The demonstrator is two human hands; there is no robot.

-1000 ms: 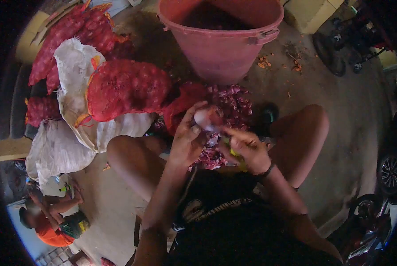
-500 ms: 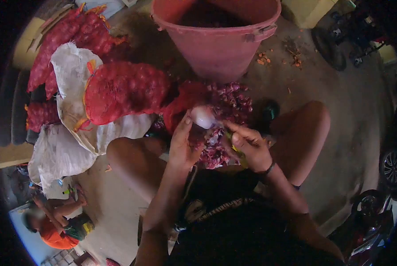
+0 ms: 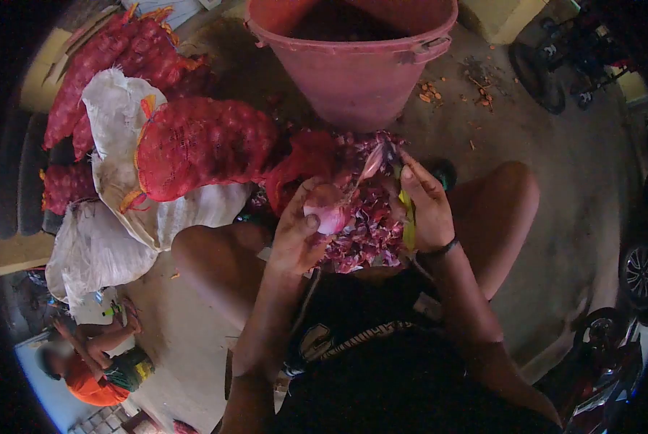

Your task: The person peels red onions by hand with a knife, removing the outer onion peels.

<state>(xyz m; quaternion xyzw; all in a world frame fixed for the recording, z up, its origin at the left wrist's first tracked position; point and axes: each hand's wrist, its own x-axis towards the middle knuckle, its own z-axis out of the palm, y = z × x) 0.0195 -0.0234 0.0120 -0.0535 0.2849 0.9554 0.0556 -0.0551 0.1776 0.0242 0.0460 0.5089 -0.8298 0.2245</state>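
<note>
My left hand (image 3: 295, 235) is closed around a pink, partly peeled onion (image 3: 330, 218) above my lap. To its right, my right hand (image 3: 427, 206) is closed on a knife with a yellow-green handle (image 3: 408, 230). A strip of onion skin (image 3: 373, 162) hangs at the fingertips of that hand, up by the blade, which is mostly hidden. Loose purple onion skins (image 3: 367, 242) lie heaped between my legs, below both hands. A red mesh sack full of onions (image 3: 208, 148) rests to the left of the heap.
A large pink tub (image 3: 360, 83) stands just beyond the skins. White woven sacks (image 3: 100, 249) and more onion-filled mesh bags (image 3: 125, 61) are on the left. Orange scraps (image 3: 430, 92) dot the floor. A person in an orange shirt (image 3: 92, 387) sits at lower left.
My right hand has moved up and away from the onion, drawing a strip of skin with the knife. My left hand has turned the onion and shifted slightly.
</note>
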